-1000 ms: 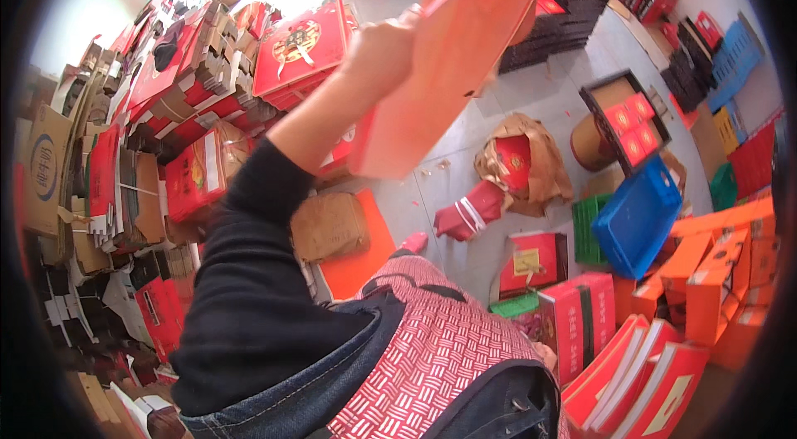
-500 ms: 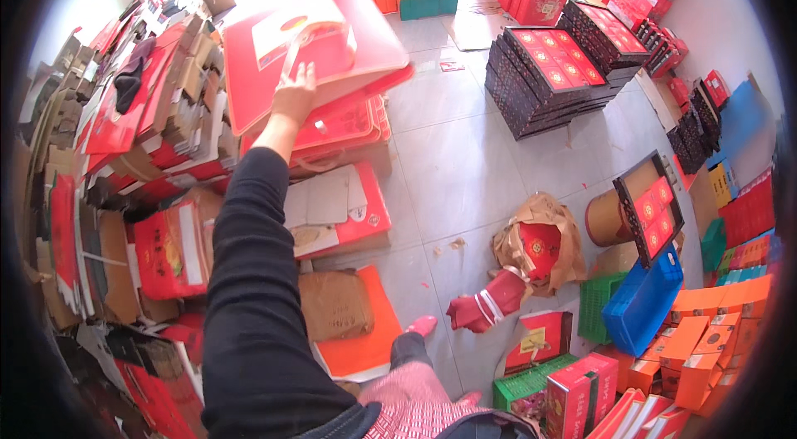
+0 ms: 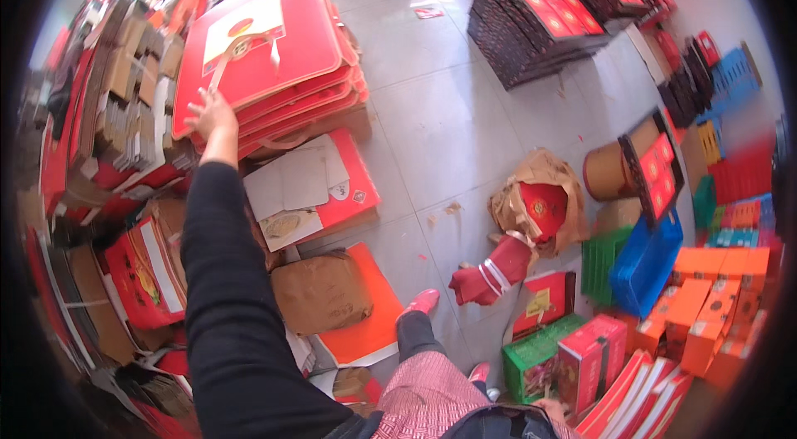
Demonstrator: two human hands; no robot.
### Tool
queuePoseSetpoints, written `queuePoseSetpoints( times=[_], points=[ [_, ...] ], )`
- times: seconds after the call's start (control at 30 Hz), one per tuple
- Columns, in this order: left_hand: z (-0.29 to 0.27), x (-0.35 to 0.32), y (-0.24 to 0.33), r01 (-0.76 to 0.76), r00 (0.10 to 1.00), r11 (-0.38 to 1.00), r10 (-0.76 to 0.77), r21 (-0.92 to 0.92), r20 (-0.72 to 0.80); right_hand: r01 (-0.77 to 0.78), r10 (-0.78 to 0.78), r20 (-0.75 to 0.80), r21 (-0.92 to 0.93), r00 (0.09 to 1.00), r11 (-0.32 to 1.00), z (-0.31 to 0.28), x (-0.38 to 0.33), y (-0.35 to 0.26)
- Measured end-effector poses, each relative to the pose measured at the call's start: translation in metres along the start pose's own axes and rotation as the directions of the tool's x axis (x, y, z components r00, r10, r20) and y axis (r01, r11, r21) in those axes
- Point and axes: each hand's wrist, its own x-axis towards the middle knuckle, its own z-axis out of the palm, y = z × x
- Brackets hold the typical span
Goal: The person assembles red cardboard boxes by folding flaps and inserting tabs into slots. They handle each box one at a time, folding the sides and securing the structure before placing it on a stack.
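My left hand (image 3: 213, 117) reaches far forward to the near corner of a large flat red gift box (image 3: 299, 53) with a pale printed panel. The fingers look spread, resting at the box's edge beside the end of its tan carrying strap (image 3: 220, 72). This box lies on top of a stack of similar flat red boxes (image 3: 332, 99). At the lower edge, part of my right hand (image 3: 551, 409) shows close to a red box (image 3: 591, 354); its fingers are too hidden to make out.
Bundled flattened cardboard (image 3: 124, 119) crowds the left side. On the tiled floor stand a brown paper bag (image 3: 571, 182), a dark red tied bundle (image 3: 496, 271), a blue crate (image 3: 647, 277) and stacked black trays (image 3: 510, 36). A brown packet (image 3: 320, 294) lies nearby.
The tilted, lifted red box has come down flat onto the stack. My left hand has shifted left and its fingers have opened from the strap. The view has shifted as well.
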Motion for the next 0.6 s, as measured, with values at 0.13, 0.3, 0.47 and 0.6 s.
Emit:
queuePoseSetpoints(
  times=[0.13,0.3,0.47,0.6],
  points=[
    [0.004,-0.115,0.032,-0.459,0.846,0.869,0.363,-0.185,-0.391,-0.093,0.135,-0.125,0.298,0.983,0.950,0.016,-0.045,-0.076],
    [0.184,-0.328,0.029,-0.592,0.656,0.621,0.742,-0.514,0.141,0.046,-0.029,-0.331,0.043,0.943,0.998,-0.007,-0.044,-0.058],
    [0.124,-0.630,0.056,-0.468,-0.268,0.016,0.950,-0.883,0.159,-0.033,0.093,-0.595,0.110,0.798,0.993,0.018,-0.067,0.013],
    [-0.025,-0.690,0.077,-0.298,-0.679,-0.202,0.732,-0.933,0.058,0.038,0.309,-0.646,0.465,0.698,0.884,0.048,-0.072,0.085]
  ],
)
